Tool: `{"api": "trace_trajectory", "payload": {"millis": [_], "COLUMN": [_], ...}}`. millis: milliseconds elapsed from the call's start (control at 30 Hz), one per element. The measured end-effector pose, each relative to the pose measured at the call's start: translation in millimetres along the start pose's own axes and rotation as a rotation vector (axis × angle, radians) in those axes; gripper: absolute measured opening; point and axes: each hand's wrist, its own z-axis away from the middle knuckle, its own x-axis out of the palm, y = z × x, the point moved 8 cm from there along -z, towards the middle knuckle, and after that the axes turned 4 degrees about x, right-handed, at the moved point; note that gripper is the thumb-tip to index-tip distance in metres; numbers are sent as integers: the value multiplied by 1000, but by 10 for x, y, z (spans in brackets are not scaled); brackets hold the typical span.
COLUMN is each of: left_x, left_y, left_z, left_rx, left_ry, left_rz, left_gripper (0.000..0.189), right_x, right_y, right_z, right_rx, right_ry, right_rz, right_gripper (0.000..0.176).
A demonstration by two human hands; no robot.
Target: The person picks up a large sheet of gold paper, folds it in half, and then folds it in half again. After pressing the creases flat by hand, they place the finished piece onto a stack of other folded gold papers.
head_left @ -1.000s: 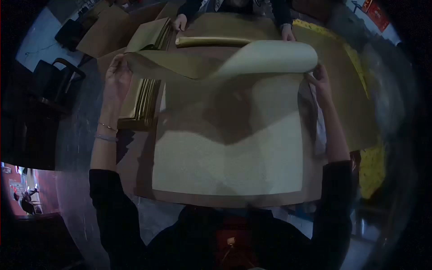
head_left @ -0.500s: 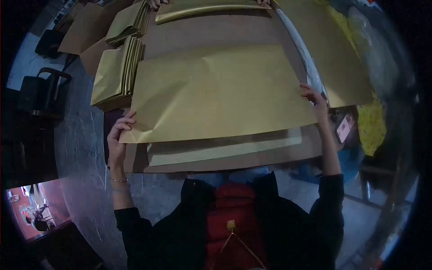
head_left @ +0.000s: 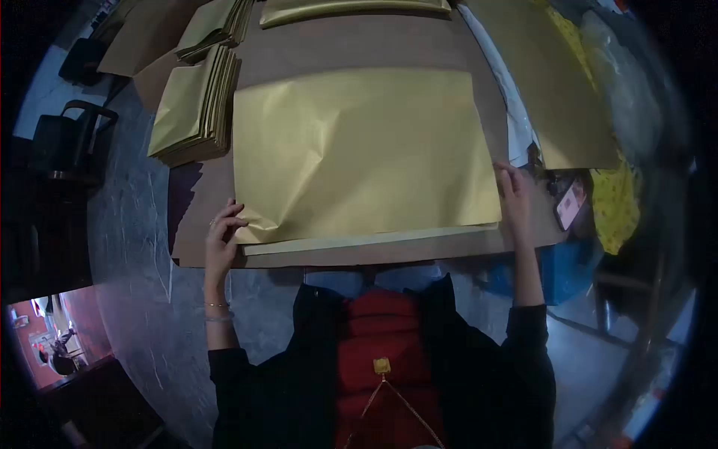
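Observation:
A large sheet of gold paper (head_left: 366, 142) is spread over the cardboard-covered table, slightly creased at its left side. My left hand (head_left: 223, 230) pinches its near left corner, fingers curled over the edge. At the near right edge, my right hand (head_left: 513, 193) has its fingers bent against the paper's side, thumb partly hidden. Beneath the gold paper lies a pale sheet (head_left: 321, 245), of which a narrow strip shows along the near side.
Stacks of folded gold paper (head_left: 179, 105) stand at the left. A rolled or folded gold sheet (head_left: 351, 9) lies at the far edge. On the right are a larger gold-brown sheet (head_left: 568, 97), a phone (head_left: 571, 207), yellow cloth (head_left: 617, 213) and a blue container (head_left: 562, 273).
The gold sheet has come down over the pale sheet, covering more of it. My hands have drawn closer together. Another person's fingers at the far edge have left the view.

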Motion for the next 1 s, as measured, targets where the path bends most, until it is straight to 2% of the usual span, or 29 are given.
{"api": "trace_trajectory", "payload": {"millis": [33, 100, 167, 200, 233, 267, 300, 367, 500, 533, 567, 633, 667, 767, 867, 900, 1000], "left_x": [-16, -14, -17, -5, 16, 51, 162, 364, 758, 964, 1167, 1567, 1646, 1869, 1855, 1852, 1862], "left_y": [3, 0, -38, 26, 102, 215, 332, 671, 1076, 1132, 1163, 1110, 1077, 971, 966, 976, 930], "left_z": [8, 13, 56, 68, 87, 144, 139, 146, 184, 154, 128, 69, 40, 4, -41, -42, -13], "left_rx": [-8, -10, 15, 66, 119, 177, 173, 296, 326, 353, 382, 405, 406, 447, 444, 443, 450], "left_ry": [-1, -42, -10, -24, -38, 42, 38, 139, 237, 159, 81, -137, -136, -264, -266, -282, -290], "left_rz": [-2, -124, -109, -268, -429, -622, -624, -838, -686, -625, -563, -499, -499, -500, -469, -466, -452], "left_gripper": [24, 26, 24, 23, 22, 19, 19, 16, 22, 25, 29, 45, 45, 62, 59, 56, 54], "right_x": [42, -17, -26, -20, -29, -38, 0, 7, 24, 23, 59, 58, 62, 40, 34, 39, 66], "right_y": [-131, 67, 163, 167, 183, 216, 256, 224, 151, 189, 110, 121, 141, 218, 165, 158, 143], "right_z": [95, 105, 144, 165, 181, 192, 161, 172, 205, 191, 217, 202, 193, 160, 163, 177, 177], "right_rx": [-2, 11, -103, -94, -46, 2, 15, 25, 70, 113, 21, 19, 20, 36, 11, 89, 50], "right_ry": [25, -16, -60, -63, -57, -50, -117, -122, -76, -64, -88, -95, -102, -102, -90, -91, -78], "right_rz": [172, 274, 275, 276, 178, 81, -35, -28, 49, 38, 2, -8, -20, -23, 28, 58, 43], "right_gripper": [28, 31, 39, 39, 42, 44, 46, 46, 46, 46, 47, 46, 46, 46, 47, 47, 49]}}
